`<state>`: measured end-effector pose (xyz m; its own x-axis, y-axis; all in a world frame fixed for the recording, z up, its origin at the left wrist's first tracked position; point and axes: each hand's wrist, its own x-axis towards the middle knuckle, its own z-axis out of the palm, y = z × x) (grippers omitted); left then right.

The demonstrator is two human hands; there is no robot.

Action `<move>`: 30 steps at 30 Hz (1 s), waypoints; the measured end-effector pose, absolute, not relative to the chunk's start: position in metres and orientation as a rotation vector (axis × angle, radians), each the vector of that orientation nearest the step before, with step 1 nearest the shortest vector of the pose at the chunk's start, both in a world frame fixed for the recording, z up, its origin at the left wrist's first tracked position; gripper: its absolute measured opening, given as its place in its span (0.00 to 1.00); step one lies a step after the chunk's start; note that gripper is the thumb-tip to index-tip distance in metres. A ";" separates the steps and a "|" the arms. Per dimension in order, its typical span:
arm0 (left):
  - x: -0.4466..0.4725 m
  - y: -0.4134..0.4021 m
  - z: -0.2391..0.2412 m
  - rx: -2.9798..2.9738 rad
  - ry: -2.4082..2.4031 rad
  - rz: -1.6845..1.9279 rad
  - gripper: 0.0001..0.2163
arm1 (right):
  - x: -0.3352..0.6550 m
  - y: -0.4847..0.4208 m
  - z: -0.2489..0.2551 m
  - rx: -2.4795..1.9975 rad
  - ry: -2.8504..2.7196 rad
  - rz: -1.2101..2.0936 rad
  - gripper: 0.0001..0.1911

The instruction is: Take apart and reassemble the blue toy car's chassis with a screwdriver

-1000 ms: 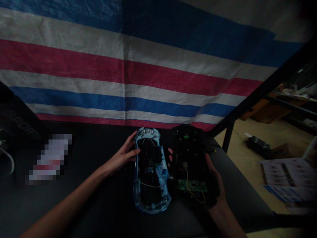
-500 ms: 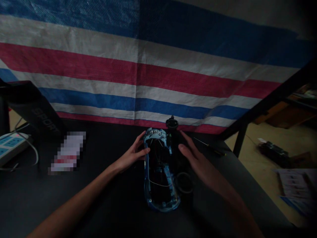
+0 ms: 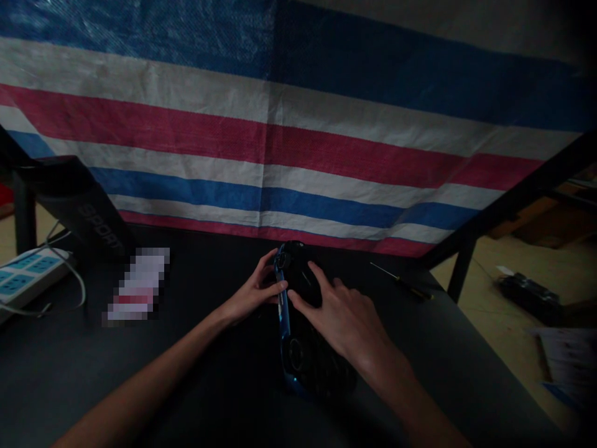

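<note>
A toy car (image 3: 282,320) with a glossy blue body and a black underside lies tipped on the dark table, two of its black wheels (image 3: 297,353) facing up toward me. My left hand (image 3: 254,292) grips the car's left side near the far end, thumb on the near edge and fingers beyond it. Over the black underside lies my right hand (image 3: 340,311), its thumb and forefinger spread apart and seeming to rest on the car. Its other fingers are partly hidden. Shadow blurs the detail of the underside.
A yellow-and-black screwdriver (image 3: 410,287) lies to the right. On the left are a blurred-out white and red item (image 3: 137,286), a white power strip (image 3: 35,274) with cable and a dark SPORT-marked object (image 3: 96,218). A striped tarp (image 3: 261,137) hangs behind the table.
The car has been rolled over: its blue top with window openings faced me, and now its black underside and wheels do. My right hand has moved left from beside the car onto it.
</note>
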<state>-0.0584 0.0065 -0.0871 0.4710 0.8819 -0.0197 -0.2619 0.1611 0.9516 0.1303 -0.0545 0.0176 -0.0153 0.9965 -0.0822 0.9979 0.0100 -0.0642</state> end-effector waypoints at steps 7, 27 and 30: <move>-0.062 0.008 -0.085 1.002 0.592 0.843 0.36 | 0.178 -0.037 -0.007 2.097 2.420 -0.595 0.30; -0.063 0.012 -0.085 1.191 0.780 0.815 0.40 | 0.217 -0.007 -0.026 2.279 2.868 -1.060 0.21; -0.063 0.013 -0.084 1.195 0.779 0.800 0.40 | 0.209 -0.035 0.020 1.912 3.120 -0.328 0.15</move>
